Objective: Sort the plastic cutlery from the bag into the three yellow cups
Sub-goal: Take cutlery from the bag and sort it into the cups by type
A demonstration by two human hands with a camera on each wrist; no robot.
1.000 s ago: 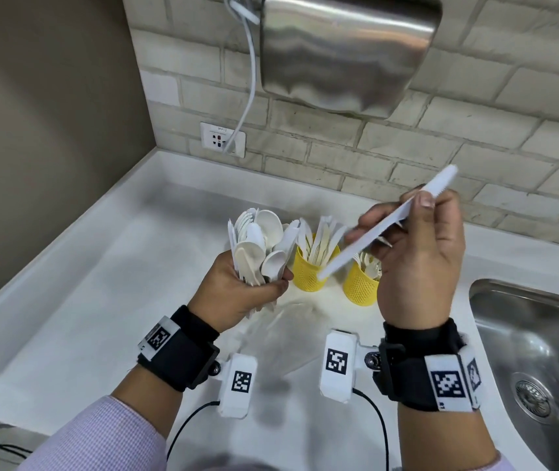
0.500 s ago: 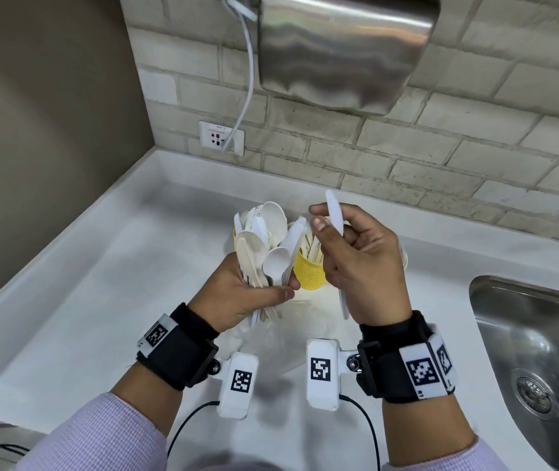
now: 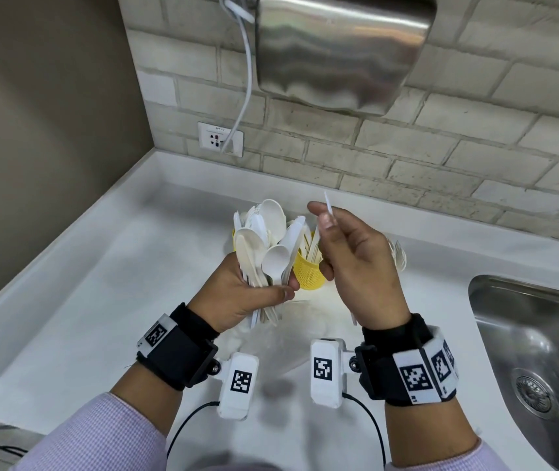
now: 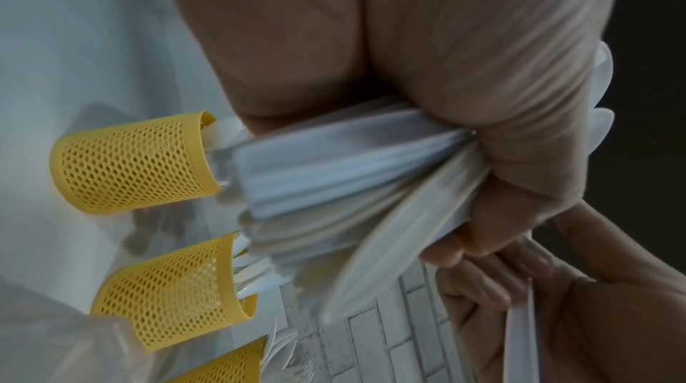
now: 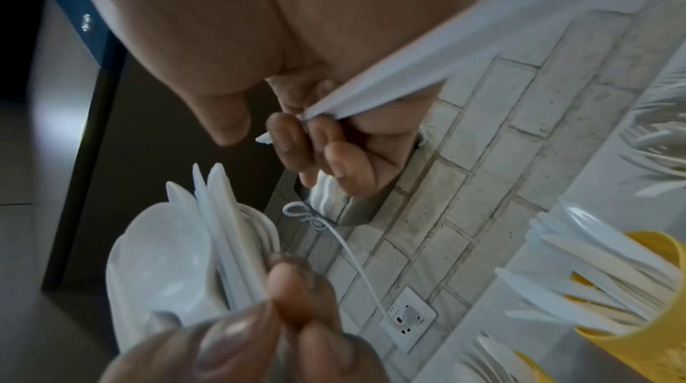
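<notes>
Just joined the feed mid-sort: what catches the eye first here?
The left hand grips a thick bundle of white cutlery, spoons fanned upward, over the white counter. The right hand beside it pinches a single white piece upright. Behind them stand yellow mesh cups already holding cutlery, below a steel dryer on the brick wall.

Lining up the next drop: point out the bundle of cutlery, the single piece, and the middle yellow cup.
bundle of cutlery [image 3: 273, 258], head view, on a spoon bowl.
single piece [image 5: 390, 78], right wrist view, on its flat shaft.
middle yellow cup [image 3: 307, 273], head view, on its mesh wall.
</notes>
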